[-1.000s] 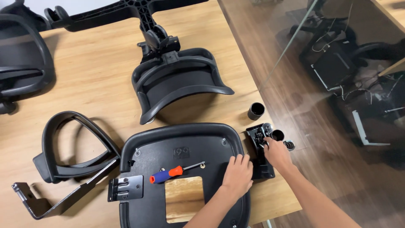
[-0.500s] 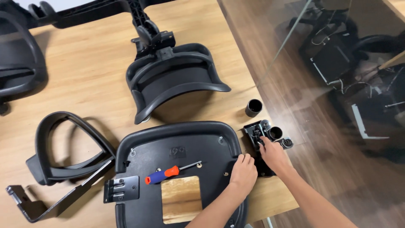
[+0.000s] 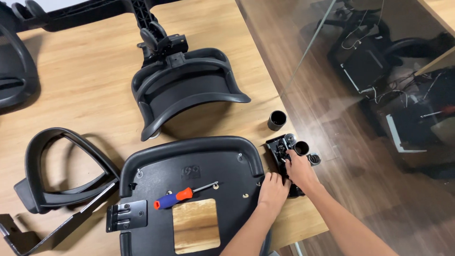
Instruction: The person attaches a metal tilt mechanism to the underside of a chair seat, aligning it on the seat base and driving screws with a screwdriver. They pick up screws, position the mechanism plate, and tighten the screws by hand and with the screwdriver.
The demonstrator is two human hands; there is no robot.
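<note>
An upturned black chair seat (image 3: 189, 166) lies on the wooden table (image 3: 95, 80), with a red-and-blue screwdriver (image 3: 182, 195) resting on it above a square cut-out. My left hand (image 3: 272, 192) presses on the seat's right edge, fingers spread flat. My right hand (image 3: 299, 171) rests on a black metal mechanism plate (image 3: 279, 151) just right of the seat, its fingers curled onto the plate. Whether it grips anything small is hidden.
A black chair back shell (image 3: 189, 92) with its base arms lies behind the seat. Two armrest loops (image 3: 52, 175) and a bracket (image 3: 125, 215) sit at the left. A short black cylinder (image 3: 277, 120) and small caps (image 3: 303, 148) stand near the table's right edge; beyond lies a glass floor panel.
My view has shifted slightly, so everything sits a bit more to the left. Both hands stay at the seat's right edge and the mechanism plate, barely moved.
</note>
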